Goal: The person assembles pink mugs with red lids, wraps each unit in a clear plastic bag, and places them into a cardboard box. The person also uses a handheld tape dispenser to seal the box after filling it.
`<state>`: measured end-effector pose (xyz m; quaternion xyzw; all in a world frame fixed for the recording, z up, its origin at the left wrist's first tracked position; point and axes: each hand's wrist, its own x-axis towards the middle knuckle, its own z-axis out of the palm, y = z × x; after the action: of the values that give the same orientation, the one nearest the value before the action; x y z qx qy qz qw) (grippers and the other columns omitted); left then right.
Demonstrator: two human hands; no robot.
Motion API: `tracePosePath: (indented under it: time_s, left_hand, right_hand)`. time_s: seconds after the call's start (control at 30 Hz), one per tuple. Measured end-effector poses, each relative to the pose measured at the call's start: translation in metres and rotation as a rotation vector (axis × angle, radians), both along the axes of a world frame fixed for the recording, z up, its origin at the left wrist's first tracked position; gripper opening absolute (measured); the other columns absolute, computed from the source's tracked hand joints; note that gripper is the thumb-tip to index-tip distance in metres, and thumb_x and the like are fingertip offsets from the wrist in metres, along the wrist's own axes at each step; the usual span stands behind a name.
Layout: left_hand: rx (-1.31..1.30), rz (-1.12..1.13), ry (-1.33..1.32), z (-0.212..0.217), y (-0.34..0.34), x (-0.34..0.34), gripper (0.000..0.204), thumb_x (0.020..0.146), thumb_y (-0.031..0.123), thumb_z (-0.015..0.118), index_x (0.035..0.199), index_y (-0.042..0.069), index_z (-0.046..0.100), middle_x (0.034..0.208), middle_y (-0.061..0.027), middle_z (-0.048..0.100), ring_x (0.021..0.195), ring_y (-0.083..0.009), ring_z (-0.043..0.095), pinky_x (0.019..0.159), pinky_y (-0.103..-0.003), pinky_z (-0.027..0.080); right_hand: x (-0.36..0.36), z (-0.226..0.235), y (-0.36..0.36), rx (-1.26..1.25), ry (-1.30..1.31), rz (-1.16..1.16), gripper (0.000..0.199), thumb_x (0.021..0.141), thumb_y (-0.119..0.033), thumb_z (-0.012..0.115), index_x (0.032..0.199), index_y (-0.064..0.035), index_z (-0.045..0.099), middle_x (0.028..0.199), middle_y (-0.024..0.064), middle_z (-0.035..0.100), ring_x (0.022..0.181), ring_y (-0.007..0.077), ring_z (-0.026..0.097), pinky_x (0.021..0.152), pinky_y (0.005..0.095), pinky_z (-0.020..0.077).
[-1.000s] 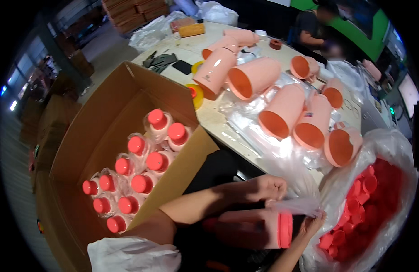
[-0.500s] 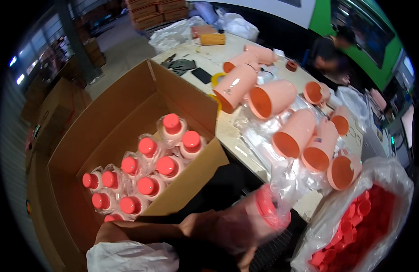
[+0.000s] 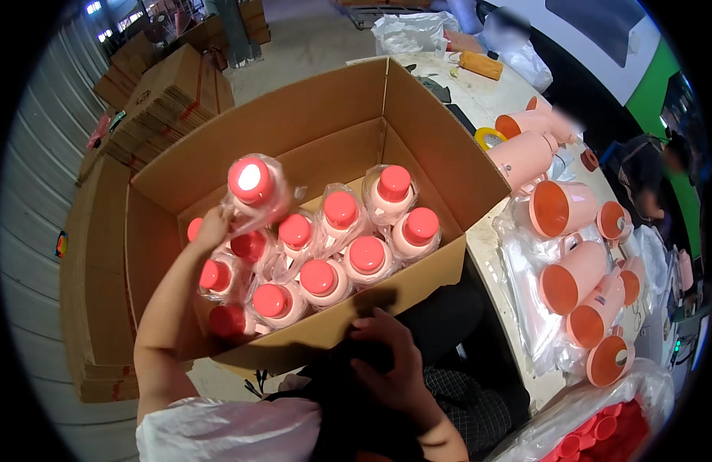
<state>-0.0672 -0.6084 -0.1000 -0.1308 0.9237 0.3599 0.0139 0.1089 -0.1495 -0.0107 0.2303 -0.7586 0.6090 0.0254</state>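
My left hand [image 3: 212, 229] is closed on the side of a pink thermos jug [image 3: 273, 202] with a red cap, wrapped in a clear plastic bag. This jug is tilted, over the far left part of an open cardboard box [image 3: 294, 115]. Beneath and beside it, several more bagged pink jugs [image 3: 369, 260] stand in the box with their red caps up. Close to the near wall of the box, my right hand [image 3: 392, 360] has its fingers apart and holds nothing. The fingertips of my left hand are partly hidden by the jug.
On the white table [image 3: 467, 88] to the right lie several pink jug bodies [image 3: 573, 276], open ends showing orange, on plastic bags [image 3: 525, 285]. A plastic-lined container of red parts [image 3: 587, 435] stands at lower right. Folded cartons [image 3: 167, 100] are stacked left; a person [image 3: 641, 173] sits far right.
The bagged jug has gone from near my lap, at lower right, to above the box, now in my left hand. My right hand is free of it. The view has swung left.
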Motion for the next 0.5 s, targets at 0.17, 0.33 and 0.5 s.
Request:
tracePosePath:
  time_s: [0.17, 0.33, 0.5]
  left_hand:
    - [-0.035, -0.218, -0.329, -0.115, -0.06, -0.06, 0.032, 0.103, 0.032, 0.044, 0.101, 0.006, 0.064, 0.085, -0.0051, 0.064, 0.072, -0.0199, 0.058, 0.062, -0.035, 0.048]
    - [-0.019, -0.031, -0.225, -0.169, -0.072, -0.03, 0.026, 0.097, 0.019, 0.046, 0.116, 0.003, 0.054, 0.093, -0.0084, 0.063, 0.077, -0.0236, 0.06, 0.065, -0.035, 0.051]
    - [-0.001, 0.277, 0.274, -0.128, -0.06, 0.041, 0.042, 0.09, 0.006, 0.049, 0.131, -0.001, 0.044, 0.101, -0.0117, 0.062, 0.083, -0.0273, 0.062, 0.069, -0.034, 0.054]
  right_hand:
    - [0.064, -0.091, 0.08, -0.401, -0.423, -0.455, 0.056, 0.084, 0.008, 0.067, 0.136, 0.0002, 0.047, 0.117, 0.0126, 0.064, 0.097, 0.0151, 0.063, 0.09, 0.0297, 0.0507]
    - [0.064, -0.063, 0.186, 0.125, -0.269, -0.862, 0.043, 0.082, 0.001, 0.07, 0.122, -0.001, 0.054, 0.106, 0.0119, 0.061, 0.09, 0.0185, 0.058, 0.083, 0.0305, 0.0485]
    - [-0.024, -0.022, 0.275, 0.788, 0.478, -1.271, 0.043, 0.076, -0.006, 0.074, 0.116, -0.0021, 0.058, 0.109, 0.0196, 0.056, 0.095, 0.0353, 0.058, 0.077, 0.0413, 0.0502]
